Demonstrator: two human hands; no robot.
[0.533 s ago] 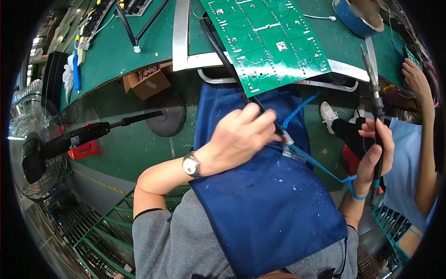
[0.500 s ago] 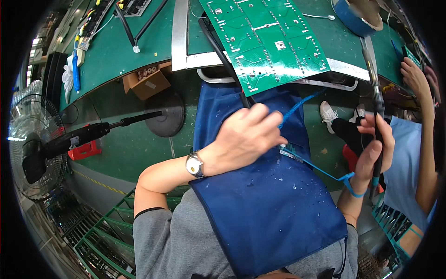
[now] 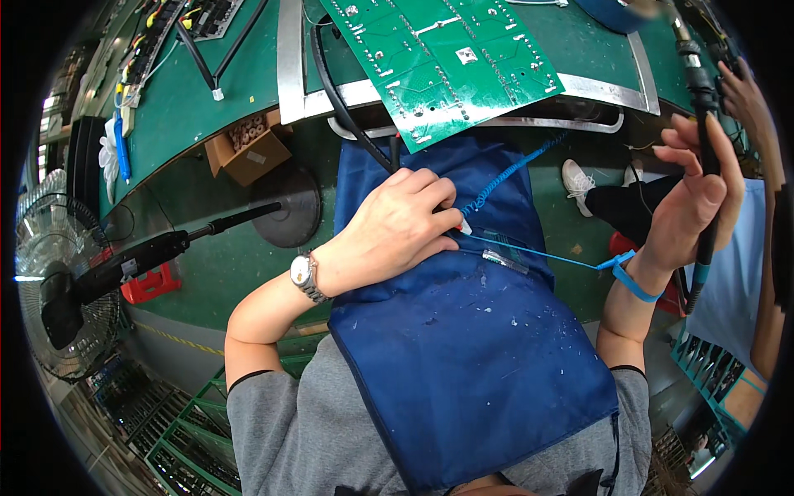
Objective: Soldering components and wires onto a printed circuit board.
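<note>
My left hand (image 3: pixel 405 217) is closed in front of my blue apron (image 3: pixel 471 364). A black cable (image 3: pixel 343 112) curves down from beside the circuit board into it, and a small red and white piece shows at the fingertips. The blue coiled cord (image 3: pixel 504 182) passes close by these fingers and runs straight on to a blue band on my right wrist. Raised at the right, my right hand (image 3: pixel 695 194) grips a soldering iron (image 3: pixel 705 107), its metal end pointing up. The green circuit board (image 3: pixel 451 66) lies solder side up over a metal frame (image 3: pixel 351 97).
The green table (image 3: pixel 240 78) carries a forked black cable and a blue round container (image 3: pixel 608 12). Under it stand an open carton (image 3: pixel 256 157) and a fan (image 3: pixel 70 273) at the left. Another person's hand (image 3: pixel 744 95) is at the far right.
My left hand has moved left and slightly up, its fingers now more curled. The right hand has shifted right and up with the soldering iron. The whole view has shifted slightly.
</note>
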